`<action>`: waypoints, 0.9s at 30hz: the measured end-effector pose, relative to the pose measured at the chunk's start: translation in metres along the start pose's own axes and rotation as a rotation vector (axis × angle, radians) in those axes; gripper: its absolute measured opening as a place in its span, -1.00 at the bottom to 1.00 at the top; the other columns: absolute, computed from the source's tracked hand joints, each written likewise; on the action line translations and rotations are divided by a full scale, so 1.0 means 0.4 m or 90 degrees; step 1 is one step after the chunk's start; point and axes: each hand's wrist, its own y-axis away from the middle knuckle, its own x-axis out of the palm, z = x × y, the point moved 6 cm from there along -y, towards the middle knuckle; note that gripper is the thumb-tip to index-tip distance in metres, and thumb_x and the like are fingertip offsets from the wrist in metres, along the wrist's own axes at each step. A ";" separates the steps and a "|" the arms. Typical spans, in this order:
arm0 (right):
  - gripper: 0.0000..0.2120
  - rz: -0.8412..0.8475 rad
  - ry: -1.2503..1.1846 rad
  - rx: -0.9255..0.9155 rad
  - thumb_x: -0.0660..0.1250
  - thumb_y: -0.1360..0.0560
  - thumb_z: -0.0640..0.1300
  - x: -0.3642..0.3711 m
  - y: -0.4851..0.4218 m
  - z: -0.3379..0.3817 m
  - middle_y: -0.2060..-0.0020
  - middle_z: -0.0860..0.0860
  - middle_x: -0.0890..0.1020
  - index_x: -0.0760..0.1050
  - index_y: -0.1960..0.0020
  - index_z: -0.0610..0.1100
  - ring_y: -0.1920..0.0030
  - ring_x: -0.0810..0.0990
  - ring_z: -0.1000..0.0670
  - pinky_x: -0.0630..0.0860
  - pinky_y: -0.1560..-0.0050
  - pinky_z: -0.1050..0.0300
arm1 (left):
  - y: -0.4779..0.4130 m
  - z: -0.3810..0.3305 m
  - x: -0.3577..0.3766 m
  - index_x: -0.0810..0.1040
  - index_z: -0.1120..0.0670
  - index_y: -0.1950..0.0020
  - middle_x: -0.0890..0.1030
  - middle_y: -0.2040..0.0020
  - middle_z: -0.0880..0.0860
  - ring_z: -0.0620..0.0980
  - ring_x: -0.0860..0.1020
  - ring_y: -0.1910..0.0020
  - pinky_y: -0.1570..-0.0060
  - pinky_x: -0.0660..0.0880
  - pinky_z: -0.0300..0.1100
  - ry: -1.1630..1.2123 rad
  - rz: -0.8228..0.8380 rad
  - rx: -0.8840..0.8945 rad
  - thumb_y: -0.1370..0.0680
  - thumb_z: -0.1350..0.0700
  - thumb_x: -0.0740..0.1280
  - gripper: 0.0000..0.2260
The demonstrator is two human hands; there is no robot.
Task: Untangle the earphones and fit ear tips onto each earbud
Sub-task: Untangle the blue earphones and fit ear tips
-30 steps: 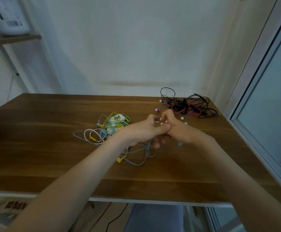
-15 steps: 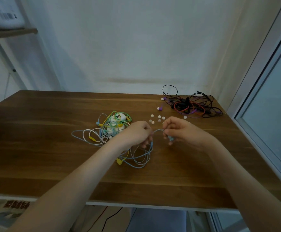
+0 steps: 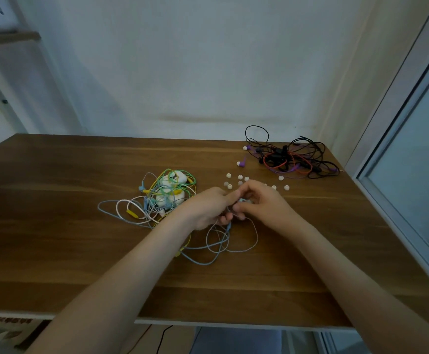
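Observation:
A tangle of pastel earphones (image 3: 162, 195) in green, yellow, blue and white lies at the table's middle. Loops of pale blue cable (image 3: 216, 245) trail from both hands toward the front edge. My left hand (image 3: 208, 209) and my right hand (image 3: 262, 203) meet fingertip to fingertip, pinching a light blue earbud (image 3: 242, 200) and its cable between them. Several white ear tips (image 3: 239, 178) are scattered just behind the hands. Whether a tip sits on the held earbud is hidden by the fingers.
A second tangle of black, red and purple earphones (image 3: 290, 157) lies at the back right of the wooden table (image 3: 55, 238). A window frame (image 3: 397, 200) runs along the right edge. A shelf (image 3: 6, 37) hangs at the upper left.
My hands drew apart with the blue cable stretched between them, then closed together again over the earbud. The cable loops in front spread wider toward the right.

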 end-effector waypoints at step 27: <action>-0.89 -0.170 0.487 -0.077 0.33 -0.53 -0.05 -0.058 -0.103 -0.073 0.06 0.16 0.41 0.55 -0.03 0.00 -0.11 0.34 0.06 -0.04 0.04 0.22 | -0.077 -0.002 -0.055 0.54 0.09 -0.07 0.61 0.24 0.00 -0.16 0.49 0.40 0.37 0.44 -0.31 0.087 -0.071 0.211 -0.57 0.24 0.31 -0.89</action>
